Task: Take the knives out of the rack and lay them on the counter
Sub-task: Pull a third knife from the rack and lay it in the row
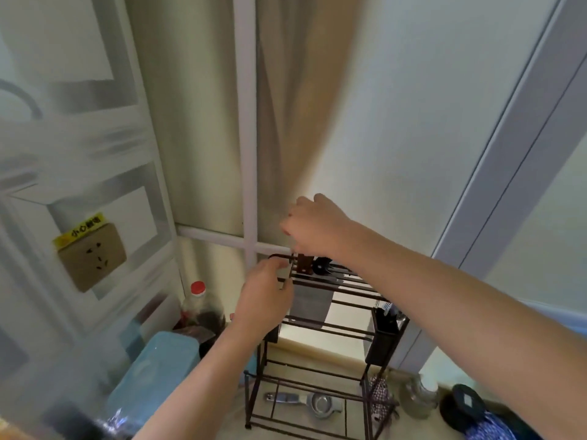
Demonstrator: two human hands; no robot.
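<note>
Cleaver in rack, bottle to its left

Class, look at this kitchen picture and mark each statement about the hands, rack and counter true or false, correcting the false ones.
1. Both hands are at the top of the rack. True.
2. The right hand grips a brown knife handle. True.
3. The bottle has a blue cap. False: it is red.
4. A wide blade hangs inside the rack. True.
5. The left hand rests on the blue container. False: it is up at the rack.
</note>
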